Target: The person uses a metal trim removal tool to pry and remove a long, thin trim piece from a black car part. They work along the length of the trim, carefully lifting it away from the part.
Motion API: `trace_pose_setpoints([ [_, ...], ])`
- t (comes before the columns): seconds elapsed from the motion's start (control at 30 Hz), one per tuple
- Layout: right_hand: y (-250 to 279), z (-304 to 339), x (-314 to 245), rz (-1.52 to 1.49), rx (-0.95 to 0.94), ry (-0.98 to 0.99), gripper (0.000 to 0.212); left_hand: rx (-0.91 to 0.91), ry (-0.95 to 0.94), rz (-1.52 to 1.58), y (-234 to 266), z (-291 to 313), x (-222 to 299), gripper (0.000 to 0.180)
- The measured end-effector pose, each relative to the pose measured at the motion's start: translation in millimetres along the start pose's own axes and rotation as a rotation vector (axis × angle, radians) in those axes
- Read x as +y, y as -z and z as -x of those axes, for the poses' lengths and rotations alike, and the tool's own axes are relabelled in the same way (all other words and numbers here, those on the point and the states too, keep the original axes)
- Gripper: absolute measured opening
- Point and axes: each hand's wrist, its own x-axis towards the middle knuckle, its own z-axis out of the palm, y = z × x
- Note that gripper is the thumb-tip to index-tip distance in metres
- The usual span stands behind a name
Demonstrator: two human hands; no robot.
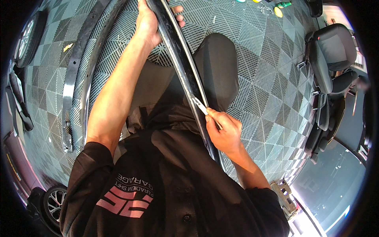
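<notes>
A long, glossy black trim strip [173, 43] with a pale line along its edges slants across my lap, from the top of the view down to my waist. My left hand [149, 23] is closed round its far part; the fingertips show on the right side of the strip. My right hand [224, 128] pinches a slim white tool [201, 106] between thumb and fingers. The tool's tip rests at the strip's surface about midway along its visible length. I cannot make out what kind of tip it has.
Two more long black strips [73, 75] lie on the grey patterned tile floor [268, 79] to my left. Wheels [55, 203] stand at the left edge. Black car seats [331, 55] are at the right. Small coloured items, including a green bottle [283, 4], lie far off.
</notes>
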Motion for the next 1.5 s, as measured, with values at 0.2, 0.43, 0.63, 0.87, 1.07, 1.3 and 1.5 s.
trace_pose_setpoints([
  [0.2,3,-1,2,0.002,-0.008,0.036,0.014,-0.001,-0.002,0.007,2,-2,-1,0.07],
  [0.43,6,6,4,0.027,-0.021,0.031,0.014,-0.001,-0.008,-0.01,1,-1,-2,0.069],
  [0.63,10,12,3,0.031,-0.028,0.009,0.016,0.007,-0.013,-0.033,-1,-2,-4,0.071],
  [0.87,11,16,3,0.028,-0.028,-0.002,0.015,0.011,-0.015,-0.033,0,-4,-4,0.071],
  [1.07,13,24,0,0.037,-0.043,-0.026,0.015,0.042,-0.013,-0.047,0,-2,-2,0.07],
  [1.3,9,25,-2,-0.002,0.005,-0.046,0.019,0.017,-0.025,-0.032,3,-1,0,0.07],
  [1.5,-1,22,-4,-0.038,0.069,-0.044,0.019,-0.017,-0.037,-0.021,1,-2,8,0.069],
])
